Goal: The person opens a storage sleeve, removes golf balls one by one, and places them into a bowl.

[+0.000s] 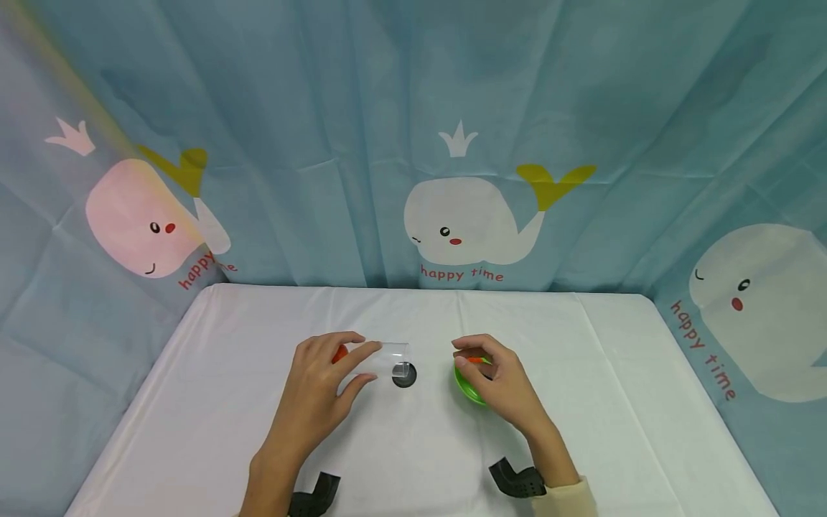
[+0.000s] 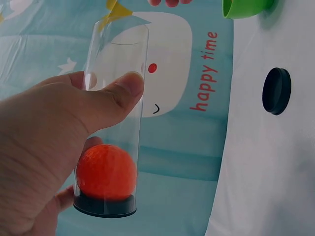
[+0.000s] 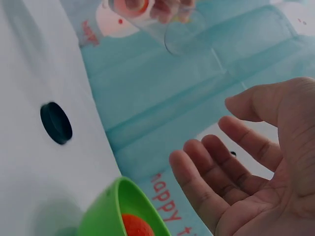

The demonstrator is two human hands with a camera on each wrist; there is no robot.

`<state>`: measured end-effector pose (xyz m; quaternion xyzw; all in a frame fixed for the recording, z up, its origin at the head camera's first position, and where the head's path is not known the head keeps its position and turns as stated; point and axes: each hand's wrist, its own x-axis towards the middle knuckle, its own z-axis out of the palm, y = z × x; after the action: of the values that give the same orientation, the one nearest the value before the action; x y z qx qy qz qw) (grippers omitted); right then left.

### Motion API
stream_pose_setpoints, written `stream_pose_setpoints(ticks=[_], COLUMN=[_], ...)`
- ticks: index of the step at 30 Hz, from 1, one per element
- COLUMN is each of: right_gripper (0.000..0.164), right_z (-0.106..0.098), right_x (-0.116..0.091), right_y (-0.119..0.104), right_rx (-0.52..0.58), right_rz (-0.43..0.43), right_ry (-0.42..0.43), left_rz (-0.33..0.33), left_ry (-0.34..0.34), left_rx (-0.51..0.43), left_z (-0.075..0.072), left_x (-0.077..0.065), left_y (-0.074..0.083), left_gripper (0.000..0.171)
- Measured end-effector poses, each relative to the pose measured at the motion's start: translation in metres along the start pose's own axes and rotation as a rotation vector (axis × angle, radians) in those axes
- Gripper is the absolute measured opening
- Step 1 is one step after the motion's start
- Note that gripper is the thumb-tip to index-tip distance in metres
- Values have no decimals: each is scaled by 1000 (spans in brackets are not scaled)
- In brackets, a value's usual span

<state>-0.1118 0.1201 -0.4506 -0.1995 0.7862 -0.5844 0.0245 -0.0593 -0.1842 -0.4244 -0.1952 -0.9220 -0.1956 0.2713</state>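
Note:
My left hand [image 1: 313, 384] grips a clear plastic tube [image 2: 118, 54] between thumb and fingers. At its closed end, against a black base, sits an orange ball [image 2: 107, 172]. In the head view the tube lies sideways, its uncovered end pointing right. A loose black cap [image 1: 404, 375] rests on the table, partly seen through that end. My right hand [image 1: 507, 384] hovers over a green bowl [image 3: 106, 211], its fingers loosely bent and holding nothing. Inside the bowl is another orange ball [image 3: 137, 227]; the rest of its contents is hidden.
A white cloth covers the table [image 1: 620, 431]. Behind and at the sides hangs a blue-green curtain [image 1: 310, 143] printed with whales. A black strap piece [image 1: 517, 480] shows by the right wrist, and another [image 1: 316, 494] by the left.

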Motion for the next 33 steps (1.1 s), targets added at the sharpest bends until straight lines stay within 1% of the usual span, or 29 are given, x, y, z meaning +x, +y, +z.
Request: stream_pose_setpoints(ticks=[9,15,23,30,33], right_gripper=[27,30,34,42,42], right_z=[14,26,39,45,46], right_x=[2,2,1,2,2], right_y=[-3,-8,-12,-15,-15], right_rx=[143,203,238,315,320], right_rz=[-31,-4,18,70,86], right_ry=[-23,-47,-74,-97,-96], left_rz=[8,20,41,47,49], left_ry=[-13,-13,-3,-3,1], left_rx=[10,13,35,24,21], left_z=[-2,-2,-1,-3,-4], left_x=[1,1,2,3,3], left_y=[1,4,5,8,10], left_gripper=[57,59,61,57,55])
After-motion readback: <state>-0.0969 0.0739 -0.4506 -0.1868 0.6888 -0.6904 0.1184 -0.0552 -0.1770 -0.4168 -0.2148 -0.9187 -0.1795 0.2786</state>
